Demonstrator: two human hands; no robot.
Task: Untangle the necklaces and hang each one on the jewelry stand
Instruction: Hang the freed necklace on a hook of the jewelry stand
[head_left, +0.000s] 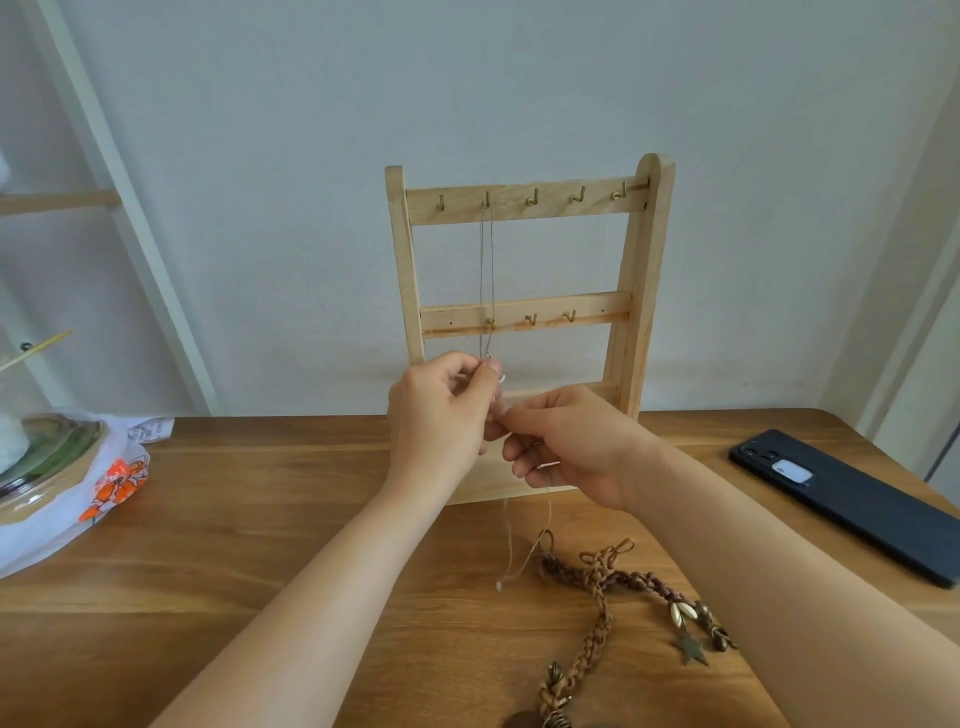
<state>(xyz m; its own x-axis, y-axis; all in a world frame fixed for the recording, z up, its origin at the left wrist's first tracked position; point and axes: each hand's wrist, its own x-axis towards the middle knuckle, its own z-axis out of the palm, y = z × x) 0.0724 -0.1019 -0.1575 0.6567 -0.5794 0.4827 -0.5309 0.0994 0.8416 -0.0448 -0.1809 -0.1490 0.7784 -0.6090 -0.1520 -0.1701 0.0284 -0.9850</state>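
Braided brown cord necklaces, two strands crossing, with shell beads and a star charm, lie on the near right of the wooden table. Beside them, one thin pale thread runs up to the right hand, which pinches it. Just left, the left hand pinches the lower end of one fine silver chain. It hangs vertically from the second-left brass hook of five on the top rail of the upright pale wooden jewelry stand. Three hooks line its middle rail.
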